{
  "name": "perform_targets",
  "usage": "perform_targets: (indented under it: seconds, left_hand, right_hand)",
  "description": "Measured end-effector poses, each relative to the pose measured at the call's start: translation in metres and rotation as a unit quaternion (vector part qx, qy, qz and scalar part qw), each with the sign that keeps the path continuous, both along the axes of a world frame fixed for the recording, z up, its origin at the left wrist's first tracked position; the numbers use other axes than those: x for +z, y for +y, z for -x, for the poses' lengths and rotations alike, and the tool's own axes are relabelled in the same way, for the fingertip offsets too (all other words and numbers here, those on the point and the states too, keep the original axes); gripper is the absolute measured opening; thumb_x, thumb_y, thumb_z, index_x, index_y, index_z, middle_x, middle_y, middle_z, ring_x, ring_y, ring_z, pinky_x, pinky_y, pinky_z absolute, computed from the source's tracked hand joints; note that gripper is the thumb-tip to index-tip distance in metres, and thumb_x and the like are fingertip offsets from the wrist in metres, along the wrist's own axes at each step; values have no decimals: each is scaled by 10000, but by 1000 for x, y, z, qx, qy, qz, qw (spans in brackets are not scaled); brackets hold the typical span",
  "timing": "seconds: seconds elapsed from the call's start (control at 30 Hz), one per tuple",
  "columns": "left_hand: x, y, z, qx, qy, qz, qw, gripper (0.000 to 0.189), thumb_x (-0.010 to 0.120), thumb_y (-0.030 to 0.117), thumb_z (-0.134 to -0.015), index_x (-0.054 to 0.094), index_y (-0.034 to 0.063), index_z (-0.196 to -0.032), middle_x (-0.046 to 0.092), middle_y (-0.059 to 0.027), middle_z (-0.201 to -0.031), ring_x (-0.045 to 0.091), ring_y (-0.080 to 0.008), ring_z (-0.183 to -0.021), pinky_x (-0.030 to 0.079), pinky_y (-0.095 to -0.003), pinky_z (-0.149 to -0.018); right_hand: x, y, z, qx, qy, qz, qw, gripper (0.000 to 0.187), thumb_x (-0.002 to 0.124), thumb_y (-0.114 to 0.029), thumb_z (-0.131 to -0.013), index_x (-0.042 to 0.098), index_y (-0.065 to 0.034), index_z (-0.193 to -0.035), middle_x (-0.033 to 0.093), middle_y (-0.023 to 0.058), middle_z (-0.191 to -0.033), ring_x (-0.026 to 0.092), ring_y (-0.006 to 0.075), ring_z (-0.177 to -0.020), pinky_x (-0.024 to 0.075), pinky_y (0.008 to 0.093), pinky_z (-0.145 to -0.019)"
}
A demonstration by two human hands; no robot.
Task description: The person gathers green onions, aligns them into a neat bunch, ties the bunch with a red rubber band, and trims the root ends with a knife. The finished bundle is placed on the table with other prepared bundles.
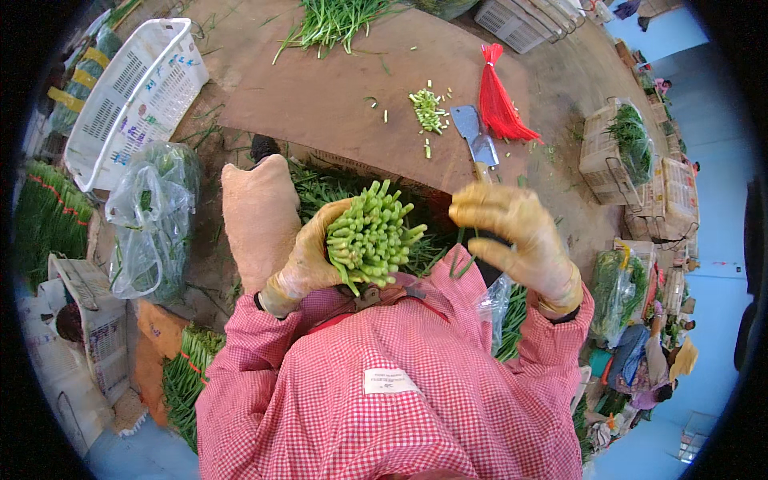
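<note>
My left hand (312, 247), in a yellowed glove, grips a thick bunch of green stalks (375, 234) above my lap. The cut ends of the stalks face up towards me. My right hand (516, 237), gloved alike and blurred, is to the right of the bunch with fingers and thumb apart. A thin green strand (461, 261) hangs by its thumb; whether it touches the hand is unclear. Just beyond that hand, a cleaver (474, 133) lies on the brown board (312, 96), its handle partly hidden by my fingers. Red netting or ties (501, 99), bundled at one end, lie beside the blade.
Short cut stalk pieces (427, 112) and a heap of long green stems (339, 21) lie on the board. A white plastic crate (135, 105) and a filled clear bag (153, 216) are at left. Crates (609, 153) of greens and a seated person (651, 360) are at right.
</note>
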State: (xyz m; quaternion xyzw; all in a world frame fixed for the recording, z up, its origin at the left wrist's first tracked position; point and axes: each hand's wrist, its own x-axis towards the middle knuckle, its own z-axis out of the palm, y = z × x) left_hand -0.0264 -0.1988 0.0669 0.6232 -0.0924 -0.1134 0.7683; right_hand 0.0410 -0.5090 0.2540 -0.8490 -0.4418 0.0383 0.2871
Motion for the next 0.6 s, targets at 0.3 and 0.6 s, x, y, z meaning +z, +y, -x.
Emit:
perform_targets:
  seconds: [0.3, 0.6]
  left_hand:
    - [1, 7, 27, 6, 127, 86, 988, 543, 678, 194, -913, 512, 59, -1412, 622, -110, -1355, 623, -243, -1232, 524, -451, -1067]
    - [0, 4, 20, -4, 11, 16, 1000, 764, 824, 99, -838, 435, 62, -1494, 607, -109, -1403, 621, -232, -1252, 521, -439, -1079]
  right_hand:
    - [-26, 77, -17, -156, -132, -109, 973, 227, 614, 14, -878, 746, -19, -1060, 754, 150, -1110, 722, 309, -1066, 577, 423, -925]
    - [-41, 98, -15, 163, 29, -186, 968, 131, 676, -71, -838, 723, -26, -952, 747, 134, -1021, 735, 331, -967, 599, 402, -846]
